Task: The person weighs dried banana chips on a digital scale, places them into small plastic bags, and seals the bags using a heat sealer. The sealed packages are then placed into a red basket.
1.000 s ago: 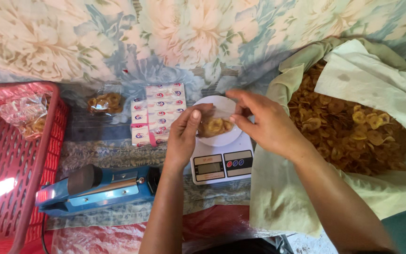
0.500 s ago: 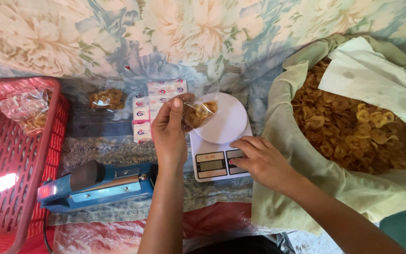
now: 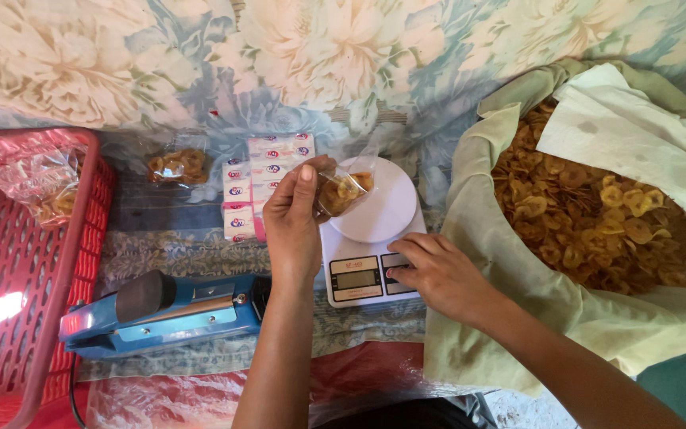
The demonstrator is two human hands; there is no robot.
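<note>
The left hand [image 3: 291, 226] has its thumb & fingers pinched shut on the top of a small clear bag of chips [image 3: 344, 189], which hangs just over the white scale [image 3: 368, 238], near the round plate's left edge. It looks lifted, not resting, tho it's hard to be sure. The right hand [image 3: 430, 274] lies flat & loose w/ fingertips on the scale's buttons, next to the little screen; it holds nothing. To do this bit well, I think the bag should stay up off the plate while a button gets pressed, w/ a soft press so the scale doesn't slide. Going outward: a stack of pink & white packs [image 3: 260, 187] sits just left of the scale, touching or almost. Beyond it is another small filled bag [image 3: 175, 165]. A blue sealer [image 3: 164, 314] lies in front, close by the left wrist. Far left is a red basket [image 3: 81, 262] w/ one more bag [image 3: 41, 187] inside. On the right, a big green sack of chips [image 3: 597, 214] w/ white paper [image 3: 637, 139] on top has its edge close to the right arm. Open room is small: mostly the bare cloth behind the scale.
</note>
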